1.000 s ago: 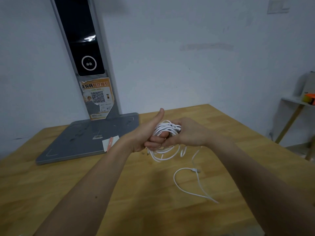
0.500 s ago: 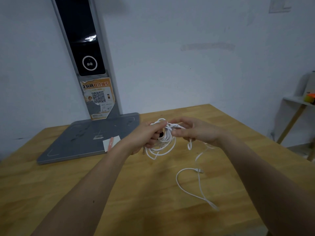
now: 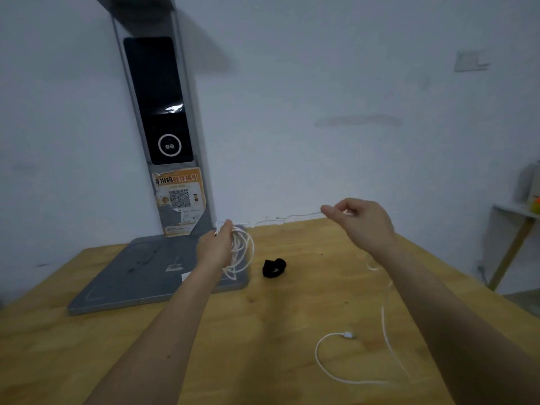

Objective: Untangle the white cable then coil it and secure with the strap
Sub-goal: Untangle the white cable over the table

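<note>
While left hand [image 3: 214,248] grips the bunched white cable [image 3: 241,252] and right hand [image 3: 361,222] pinches a taut strand, overpulling likely cinches the remaining snarl; strap [image 3: 274,268] lies untouched.

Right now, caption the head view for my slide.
Left hand grips white cable loops; right hand pinches a strand taut; black strap lies on wooden table.

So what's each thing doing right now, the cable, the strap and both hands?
white cable: partly bunched in loops, one strand stretched between the hands, plug end lying on the table
black strap: curled, lying on the table, untouched
left hand: grips the bunched loops
right hand: pinches the stretched strand
</note>
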